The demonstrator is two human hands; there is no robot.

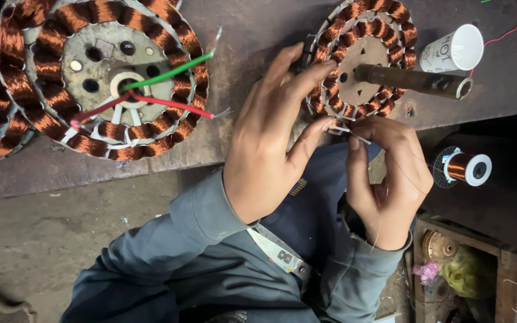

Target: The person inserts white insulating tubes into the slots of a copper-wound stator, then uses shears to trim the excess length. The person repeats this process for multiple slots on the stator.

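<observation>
Copper-wound stator, upper right of frame, lies on the workbench. Left hand spreads open over its rim; right hand pinches a white insulation strip at its lower edge.

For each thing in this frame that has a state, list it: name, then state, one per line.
Left hand: fingers spread over the small coil ring's rim, steadying it.
Right hand: pinching a white strip at the ring's near edge.
Small coil ring: flat on the bench, metal shaft through its centre.
Large coil ring: flat, untouched, red and green wires sticking out.
Paper cup: tipped on its side.
Wire spool: partly wound.
</observation>
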